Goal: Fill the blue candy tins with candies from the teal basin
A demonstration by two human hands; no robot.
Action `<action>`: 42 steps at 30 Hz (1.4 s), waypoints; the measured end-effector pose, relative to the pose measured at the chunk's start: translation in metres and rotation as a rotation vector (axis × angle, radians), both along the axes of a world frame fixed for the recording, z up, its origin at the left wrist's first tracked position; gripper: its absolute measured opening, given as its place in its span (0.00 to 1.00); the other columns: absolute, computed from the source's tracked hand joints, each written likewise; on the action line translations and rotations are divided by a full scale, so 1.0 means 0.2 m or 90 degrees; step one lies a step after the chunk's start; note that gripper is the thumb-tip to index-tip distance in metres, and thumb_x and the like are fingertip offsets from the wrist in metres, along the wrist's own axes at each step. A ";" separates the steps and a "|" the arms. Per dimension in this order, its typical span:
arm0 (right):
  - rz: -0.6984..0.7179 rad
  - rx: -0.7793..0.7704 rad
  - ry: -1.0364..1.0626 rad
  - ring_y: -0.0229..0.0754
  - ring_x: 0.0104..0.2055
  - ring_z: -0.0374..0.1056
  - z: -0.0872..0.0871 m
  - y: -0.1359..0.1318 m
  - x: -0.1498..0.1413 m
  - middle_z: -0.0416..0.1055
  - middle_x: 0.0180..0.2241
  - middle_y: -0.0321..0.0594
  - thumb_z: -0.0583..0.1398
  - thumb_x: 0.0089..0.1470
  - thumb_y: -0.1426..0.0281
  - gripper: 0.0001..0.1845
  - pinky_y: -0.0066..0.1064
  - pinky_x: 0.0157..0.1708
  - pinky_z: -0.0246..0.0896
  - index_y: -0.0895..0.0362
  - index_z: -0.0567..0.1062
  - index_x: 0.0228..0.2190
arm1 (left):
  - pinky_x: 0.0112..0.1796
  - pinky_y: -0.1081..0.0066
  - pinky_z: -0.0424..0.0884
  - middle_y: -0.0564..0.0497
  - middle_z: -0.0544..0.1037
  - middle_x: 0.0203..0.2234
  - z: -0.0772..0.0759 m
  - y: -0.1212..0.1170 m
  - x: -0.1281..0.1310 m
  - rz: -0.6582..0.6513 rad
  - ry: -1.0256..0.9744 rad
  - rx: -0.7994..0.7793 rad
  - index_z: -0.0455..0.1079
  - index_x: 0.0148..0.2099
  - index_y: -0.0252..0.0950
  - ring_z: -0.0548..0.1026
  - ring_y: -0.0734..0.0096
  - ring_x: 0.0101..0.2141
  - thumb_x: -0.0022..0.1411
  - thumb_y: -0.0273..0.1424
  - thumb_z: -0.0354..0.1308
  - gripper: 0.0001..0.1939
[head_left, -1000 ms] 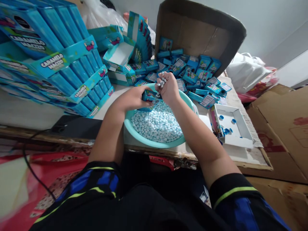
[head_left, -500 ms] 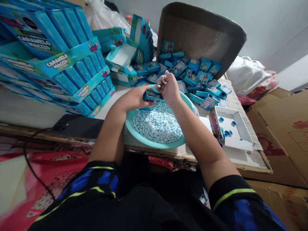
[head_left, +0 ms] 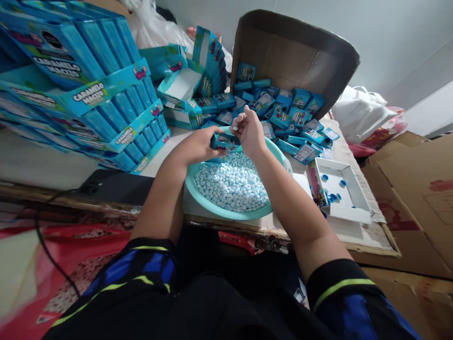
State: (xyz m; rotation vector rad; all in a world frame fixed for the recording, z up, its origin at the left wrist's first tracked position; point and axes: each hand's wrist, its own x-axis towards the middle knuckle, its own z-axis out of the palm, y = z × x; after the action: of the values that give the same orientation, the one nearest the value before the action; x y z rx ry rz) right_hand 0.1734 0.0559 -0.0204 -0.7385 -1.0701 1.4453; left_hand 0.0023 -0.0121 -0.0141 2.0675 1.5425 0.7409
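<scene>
My left hand [head_left: 198,145] is wrapped round a small blue candy box [head_left: 222,140], held over the far edge of a teal bowl [head_left: 198,196] full of pale blue candies [head_left: 231,182]. My right hand [head_left: 248,128] hovers just beyond the box with its fingers pinched on a few white candies at the box's opening. Behind both hands lies a heap of small blue boxes [head_left: 283,111] spilling from a tipped cardboard carton [head_left: 297,52].
Stacked blue display trays [head_left: 81,89] marked CARAMELO MACIZO fill the left. An open blue tray [head_left: 179,85] stands behind the bowl. A white box lid [head_left: 348,208] with several blue caps sits at the right. A black device [head_left: 113,186] with a cable lies at the table edge. Cardboard sheets [head_left: 417,189] lie on the right.
My right hand held a cluster of candies a second ago; now only a few show at its fingertips, and it has sunk closer to the box. The left hand keeps the box still.
</scene>
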 end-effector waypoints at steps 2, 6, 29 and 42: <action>-0.009 -0.001 0.004 0.39 0.33 0.70 0.00 -0.01 0.00 0.63 0.27 0.34 0.59 0.60 0.36 0.32 0.34 0.35 0.71 0.53 0.70 0.33 | 0.46 0.62 0.73 0.45 0.83 0.48 0.00 0.00 0.00 0.004 -0.005 0.004 0.72 0.64 0.38 0.81 0.52 0.45 0.53 0.45 0.73 0.38; -0.015 0.010 -0.006 0.40 0.34 0.70 0.01 -0.01 0.01 0.63 0.27 0.33 0.59 0.59 0.37 0.30 0.35 0.36 0.71 0.53 0.70 0.32 | 0.44 0.63 0.74 0.45 0.84 0.47 0.00 -0.01 0.00 0.021 -0.006 0.005 0.72 0.63 0.38 0.81 0.52 0.44 0.53 0.46 0.73 0.38; 0.050 0.123 -0.237 0.40 0.41 0.71 0.01 -0.08 -0.02 0.76 0.37 0.30 0.73 0.51 0.53 0.23 0.32 0.45 0.70 0.49 0.77 0.44 | 0.59 0.55 0.74 0.40 0.75 0.62 0.00 0.00 -0.03 0.145 -0.135 0.101 0.60 0.71 0.42 0.76 0.48 0.59 0.60 0.47 0.69 0.42; -0.426 0.448 -0.402 0.48 0.66 0.65 0.24 -0.34 0.44 0.70 0.63 0.44 0.63 0.66 0.57 0.19 0.42 0.64 0.67 0.49 0.74 0.55 | 0.51 0.52 0.79 0.31 0.75 0.63 -0.01 0.06 -0.03 -0.071 -0.082 -0.181 0.43 0.80 0.39 0.78 0.42 0.58 0.53 0.51 0.72 0.63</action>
State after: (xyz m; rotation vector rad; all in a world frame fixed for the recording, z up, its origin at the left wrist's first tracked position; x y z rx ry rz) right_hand 0.2604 -0.0119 0.0280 -0.9194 -1.4943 0.2082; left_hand -0.0028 0.0007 -0.0161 1.8424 1.3618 0.5658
